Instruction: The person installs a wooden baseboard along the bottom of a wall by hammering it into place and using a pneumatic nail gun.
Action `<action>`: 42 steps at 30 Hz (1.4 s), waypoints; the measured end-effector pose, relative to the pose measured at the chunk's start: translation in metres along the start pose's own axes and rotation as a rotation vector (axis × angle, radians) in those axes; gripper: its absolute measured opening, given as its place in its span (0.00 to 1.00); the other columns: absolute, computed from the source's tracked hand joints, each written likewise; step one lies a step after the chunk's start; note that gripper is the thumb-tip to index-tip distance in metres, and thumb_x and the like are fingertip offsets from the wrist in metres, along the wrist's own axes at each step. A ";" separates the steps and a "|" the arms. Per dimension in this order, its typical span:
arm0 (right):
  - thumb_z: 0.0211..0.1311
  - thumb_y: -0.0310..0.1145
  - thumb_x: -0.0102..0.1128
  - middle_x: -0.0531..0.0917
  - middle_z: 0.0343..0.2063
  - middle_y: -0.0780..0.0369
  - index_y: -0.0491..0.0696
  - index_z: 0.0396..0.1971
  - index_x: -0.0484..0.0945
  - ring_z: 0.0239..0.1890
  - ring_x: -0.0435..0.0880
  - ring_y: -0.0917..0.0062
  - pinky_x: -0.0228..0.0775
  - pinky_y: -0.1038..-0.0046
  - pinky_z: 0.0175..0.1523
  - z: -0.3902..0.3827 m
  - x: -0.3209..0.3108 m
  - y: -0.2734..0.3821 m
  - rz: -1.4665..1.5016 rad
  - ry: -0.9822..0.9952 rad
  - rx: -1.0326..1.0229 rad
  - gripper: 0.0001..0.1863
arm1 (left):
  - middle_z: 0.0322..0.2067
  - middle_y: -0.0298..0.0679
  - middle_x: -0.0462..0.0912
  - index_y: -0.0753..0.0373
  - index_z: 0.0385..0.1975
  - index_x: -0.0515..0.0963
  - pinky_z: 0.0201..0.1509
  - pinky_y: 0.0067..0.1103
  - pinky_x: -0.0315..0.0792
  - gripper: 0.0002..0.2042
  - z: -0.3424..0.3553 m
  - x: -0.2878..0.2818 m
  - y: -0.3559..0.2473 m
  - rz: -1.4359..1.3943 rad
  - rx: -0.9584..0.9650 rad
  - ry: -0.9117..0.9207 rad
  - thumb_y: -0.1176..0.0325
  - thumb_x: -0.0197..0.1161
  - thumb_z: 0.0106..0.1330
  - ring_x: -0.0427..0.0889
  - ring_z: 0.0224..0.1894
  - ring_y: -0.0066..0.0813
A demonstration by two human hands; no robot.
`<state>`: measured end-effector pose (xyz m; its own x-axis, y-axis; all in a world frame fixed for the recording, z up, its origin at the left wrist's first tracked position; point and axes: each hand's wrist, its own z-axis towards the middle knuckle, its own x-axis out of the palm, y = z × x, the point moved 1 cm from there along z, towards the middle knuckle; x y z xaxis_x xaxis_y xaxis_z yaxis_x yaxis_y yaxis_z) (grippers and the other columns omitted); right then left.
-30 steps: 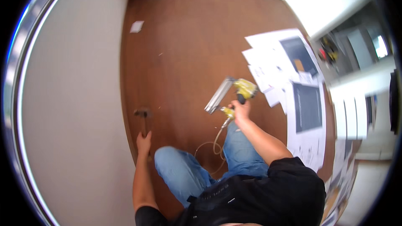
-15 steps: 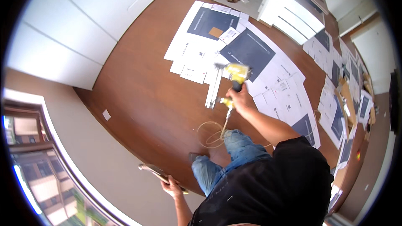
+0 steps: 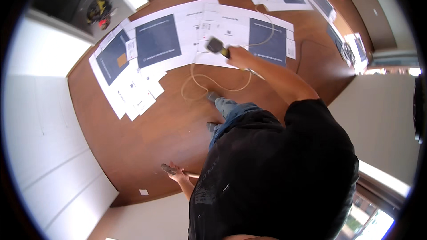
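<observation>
- Head view: right hand (image 3: 238, 56) out front, fingers wrapped tight round grip of a pneumatic nailer (image 3: 215, 45); tool body sticks out past the knuckles, blurred.
- Air hose (image 3: 209, 82) loops on wood floor (image 3: 133, 142) below that hand, toward the knee.
- Left hand (image 3: 178, 174) low by hip, fingers closed on hammer (image 3: 171, 170), head just past fingertips.
- Flattened cardboard sheets (image 3: 158, 40) lie beyond nailer.
- Step, my guess: carrying both tools, repositioning. Next needs nailer steadied, hose kept clear of feet.

The person wears a black short-sleeved T-shirt (image 3: 271, 169) with small pale lettering near the hem, and faded blue jeans (image 3: 231, 109). Both forearms are bare, as are the left hand (image 3: 178, 175) and right hand (image 3: 238, 56).
</observation>
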<state>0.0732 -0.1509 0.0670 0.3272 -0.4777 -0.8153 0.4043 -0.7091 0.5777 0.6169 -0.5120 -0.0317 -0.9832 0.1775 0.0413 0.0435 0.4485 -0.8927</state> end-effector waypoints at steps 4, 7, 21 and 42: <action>0.54 0.30 0.62 0.88 0.36 0.43 0.42 0.48 0.85 0.40 0.89 0.50 0.81 0.55 0.45 -0.095 0.034 -0.102 -0.050 0.354 0.411 0.20 | 0.26 0.36 0.83 0.65 0.48 0.81 0.15 0.21 0.61 0.09 0.066 -0.028 -0.051 0.977 0.243 0.222 0.68 0.65 0.73 0.63 0.12 0.22; 0.54 0.29 0.66 0.89 0.32 0.49 0.43 0.39 0.88 0.30 0.90 0.59 0.80 0.58 0.37 -0.241 0.036 -0.207 0.216 0.620 0.993 0.13 | 0.25 0.37 0.83 0.65 0.46 0.81 0.15 0.23 0.62 0.09 0.055 0.024 -0.051 1.204 0.110 0.384 0.67 0.66 0.72 0.66 0.13 0.24; 0.56 0.36 0.73 0.88 0.30 0.54 0.45 0.37 0.87 0.31 0.89 0.64 0.80 0.60 0.38 -0.222 -0.049 -0.170 0.826 0.219 0.920 0.12 | 0.23 0.43 0.84 0.67 0.36 0.83 0.17 0.32 0.69 0.11 0.083 0.427 -0.158 1.411 -0.158 0.601 0.65 0.73 0.66 0.79 0.17 0.34; 0.48 0.27 0.76 0.85 0.27 0.53 0.40 0.35 0.85 0.31 0.87 0.62 0.79 0.60 0.39 0.358 -0.234 -0.227 0.896 0.080 1.481 0.14 | 0.28 0.46 0.87 0.60 0.38 0.86 0.27 0.36 0.78 0.13 0.323 1.181 -0.313 1.901 0.330 1.216 0.59 0.75 0.61 0.88 0.27 0.37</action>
<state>-0.4013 -0.0636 0.1124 0.0503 -0.9650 -0.2574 -0.9602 -0.1176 0.2532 -0.6146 -0.7253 0.1512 0.6760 0.4106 -0.6120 0.3390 -0.9106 -0.2366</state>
